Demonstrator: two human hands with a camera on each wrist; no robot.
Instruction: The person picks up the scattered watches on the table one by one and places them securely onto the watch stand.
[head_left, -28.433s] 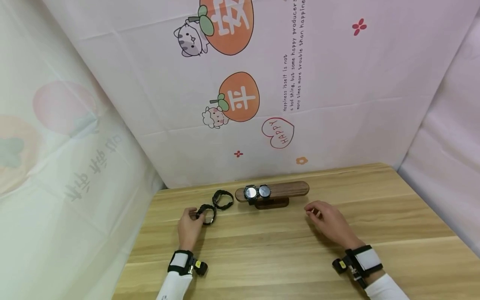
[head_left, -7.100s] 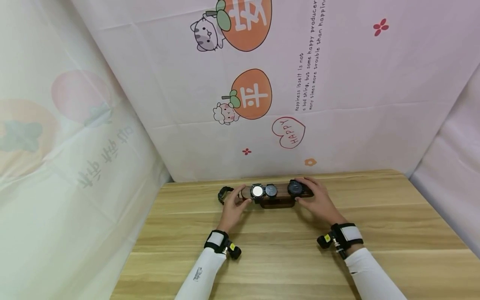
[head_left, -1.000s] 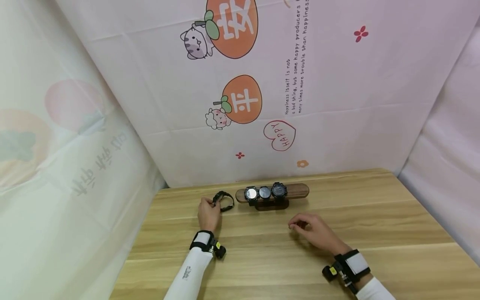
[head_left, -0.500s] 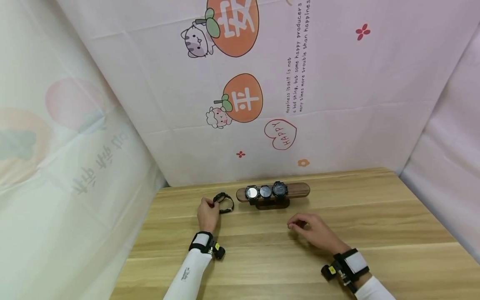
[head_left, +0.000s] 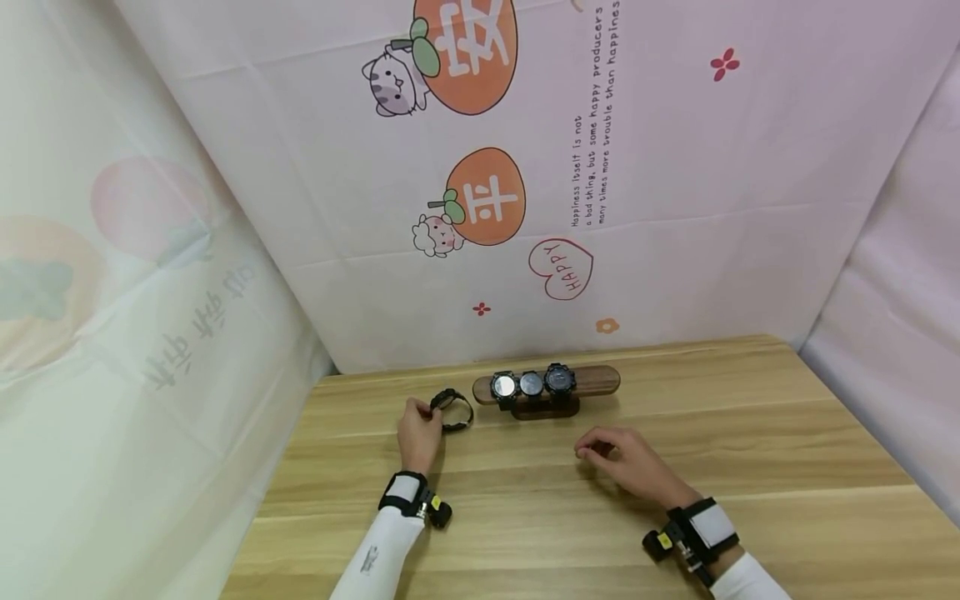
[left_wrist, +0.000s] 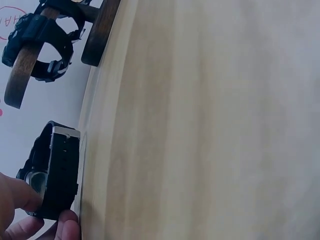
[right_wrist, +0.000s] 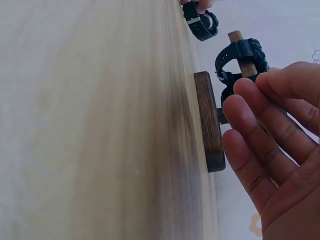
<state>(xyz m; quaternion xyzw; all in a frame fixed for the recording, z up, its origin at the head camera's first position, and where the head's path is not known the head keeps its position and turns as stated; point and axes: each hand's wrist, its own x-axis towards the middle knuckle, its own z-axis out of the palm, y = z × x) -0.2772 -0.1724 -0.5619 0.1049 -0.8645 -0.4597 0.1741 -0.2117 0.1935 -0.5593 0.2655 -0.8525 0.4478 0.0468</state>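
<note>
My left hand point(head_left: 418, 432) pinches a black wristwatch point(head_left: 459, 414) at the left of the table in the head view. In the left wrist view the thumb reaches inside the loop of this watch point(left_wrist: 62, 170), with fingers on its outer side; its strap is buckled into a ring. To its right, a dark wooden watch stand point(head_left: 597, 381) carries three more watches side by side, among them a bright-faced one point(head_left: 504, 386) and a black one point(head_left: 559, 379). My right hand point(head_left: 626, 462) holds nothing, its fingers loosely curled in front of the stand.
The wood-grain table point(head_left: 525, 517) ends at a printed cloth backdrop point(head_left: 390, 317) just behind the stand. Cloth also hangs along the left and right sides. The right end of the stand's bar is bare wood.
Much earlier two watches lay at the left and two sat on the stand; the third was then put on. Lately the left hand's watch has shifted slightly right; the right hand stays still.
</note>
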